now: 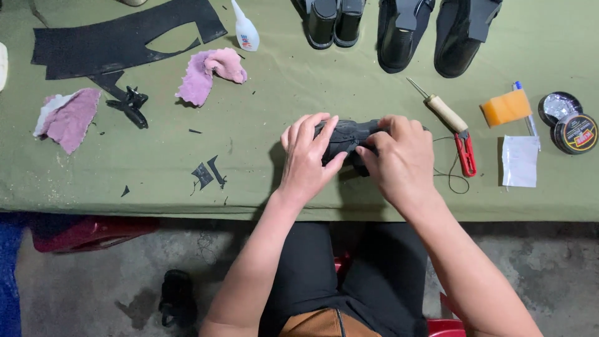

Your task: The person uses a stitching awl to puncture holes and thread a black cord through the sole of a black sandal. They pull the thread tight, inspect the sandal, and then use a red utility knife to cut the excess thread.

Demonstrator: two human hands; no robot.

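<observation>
Both hands clamped on a small black shoe near the front edge of the green table. Left hand draped over its left end, fingers curled on top and thumb tucked below, pressing it. Right hand wrapped round the right end, thumb meeting the shoe in the middle. Only the wrinkled centre of the shoe peeking out between the two grips. Just right of the hands: a wooden-handled awl, red snips and a loop of black thread. Further right, an orange sponge and a polish tin. Far side: glue bottle, pink rag, black shoes.
</observation>
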